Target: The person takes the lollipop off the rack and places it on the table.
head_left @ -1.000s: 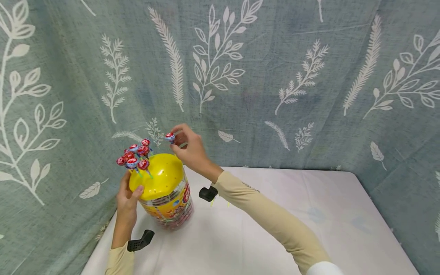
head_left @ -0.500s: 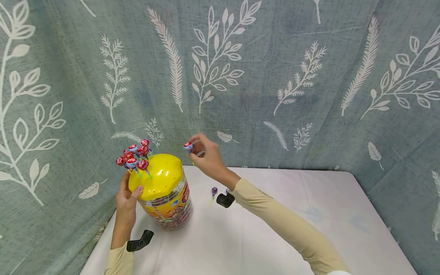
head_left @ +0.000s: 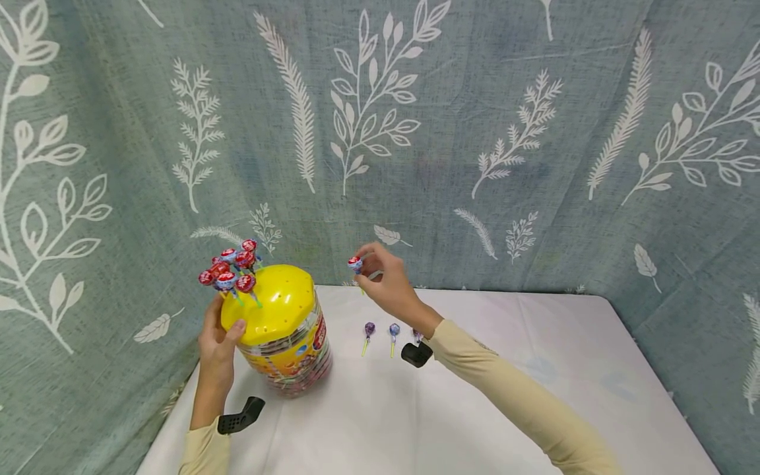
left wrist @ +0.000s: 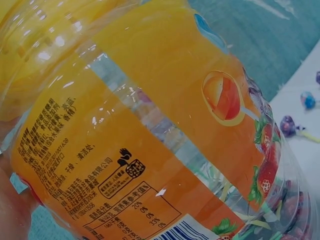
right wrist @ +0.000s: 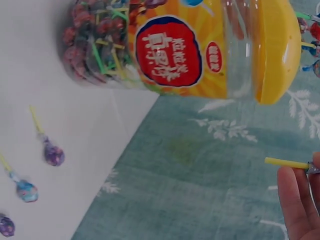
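Observation:
A clear lollipop jar (head_left: 287, 343) with a yellow domed lid (head_left: 270, 303) stands at the table's back left. Several red lollipops (head_left: 228, 267) stick up from holes in the lid. My left hand (head_left: 216, 343) grips the jar's left side just below the lid; the left wrist view is filled by the jar's label (left wrist: 150, 150). My right hand (head_left: 386, 284) is raised right of the jar and pinches a red lollipop (head_left: 355, 264); its yellow stick (right wrist: 286, 162) shows by the fingers (right wrist: 295, 205) in the right wrist view.
Loose purple and blue lollipops (head_left: 380, 333) lie on the white tablecloth (head_left: 487, 396) right of the jar, also seen as lollipops (right wrist: 35, 170) in the right wrist view. A leaf-patterned green curtain (head_left: 451, 132) hangs close behind and at both sides.
My right hand has moved rightward and down, away from the lid, still pinching the red lollipop. The loose lollipops on the cloth have come into sight. The left hand has stayed on the jar.

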{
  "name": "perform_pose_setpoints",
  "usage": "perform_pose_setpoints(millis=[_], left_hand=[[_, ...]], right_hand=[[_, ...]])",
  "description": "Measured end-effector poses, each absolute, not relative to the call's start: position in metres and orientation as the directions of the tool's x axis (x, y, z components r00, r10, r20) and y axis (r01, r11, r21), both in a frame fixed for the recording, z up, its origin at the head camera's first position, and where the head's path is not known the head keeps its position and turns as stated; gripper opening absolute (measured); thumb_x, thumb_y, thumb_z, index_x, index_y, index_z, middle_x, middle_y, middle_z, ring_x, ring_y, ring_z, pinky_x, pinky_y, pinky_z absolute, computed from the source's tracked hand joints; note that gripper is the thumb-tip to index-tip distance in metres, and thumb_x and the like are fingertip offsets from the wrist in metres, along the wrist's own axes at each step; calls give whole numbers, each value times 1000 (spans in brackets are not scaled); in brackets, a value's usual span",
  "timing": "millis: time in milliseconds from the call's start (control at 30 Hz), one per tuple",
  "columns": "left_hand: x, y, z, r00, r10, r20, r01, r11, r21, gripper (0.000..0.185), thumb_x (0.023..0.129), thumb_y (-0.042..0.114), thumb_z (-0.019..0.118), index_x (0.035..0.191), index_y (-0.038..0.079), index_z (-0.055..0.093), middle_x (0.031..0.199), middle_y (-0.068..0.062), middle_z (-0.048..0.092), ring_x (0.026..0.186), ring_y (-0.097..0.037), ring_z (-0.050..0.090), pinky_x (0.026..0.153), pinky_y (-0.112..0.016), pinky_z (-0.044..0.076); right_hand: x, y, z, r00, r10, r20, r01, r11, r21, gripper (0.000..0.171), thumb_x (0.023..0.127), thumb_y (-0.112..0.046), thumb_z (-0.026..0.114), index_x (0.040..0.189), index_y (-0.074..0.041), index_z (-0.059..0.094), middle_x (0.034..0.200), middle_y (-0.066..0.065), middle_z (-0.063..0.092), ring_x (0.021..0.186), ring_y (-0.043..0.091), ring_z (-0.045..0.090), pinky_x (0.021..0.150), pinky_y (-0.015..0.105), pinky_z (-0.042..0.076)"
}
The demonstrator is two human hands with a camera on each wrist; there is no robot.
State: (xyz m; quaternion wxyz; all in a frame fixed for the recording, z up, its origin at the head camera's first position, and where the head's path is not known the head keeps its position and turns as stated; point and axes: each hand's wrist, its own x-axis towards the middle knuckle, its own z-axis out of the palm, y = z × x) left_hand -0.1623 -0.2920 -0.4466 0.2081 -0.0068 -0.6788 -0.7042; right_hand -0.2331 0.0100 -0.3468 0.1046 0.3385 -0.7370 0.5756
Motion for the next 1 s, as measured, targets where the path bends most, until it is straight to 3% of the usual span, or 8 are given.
perform_pose_setpoints(millis=[267,533,833,1000], left_hand=[[-163,-293,-448,-912,-282,297,307,9,952,67,87,12,55,148,22,27,149,-1,31,130,-16,33,104,-18,30],[-163,-292,-448,-911,-278,303,317,-4,948,67,87,12,54,148,22,28,148,-2,31,129,-17,34,103,-18,31],[-164,-292,-447,-911,-284,298,313,-5,950,66,87,11,54,147,21,27,149,-2,30,129,-16,33,104,-18,30],[-163,-292,-447,-912,-289,292,307,-8,952,67,88,11,54,148,20,26,149,-2,29,130,-16,32,105,-19,29]], right_hand=[[-230,27,-356,-780,-362,511,-587,142,-797,30,82,11,62,110,7,53,86,23,63,75,32,63,60,34,53],[-224,45,-366,-828,-348,439,-519,179,-836,31,83,9,63,112,8,53,89,26,61,80,36,62,66,44,53],[-226,68,-384,-866,-314,390,-461,199,-865,32,84,7,63,114,8,52,90,26,59,82,36,61,60,26,50],[-228,81,-391,-878,-280,389,-450,200,-871,33,82,9,64,114,9,52,89,27,60,81,39,61,63,29,53]])
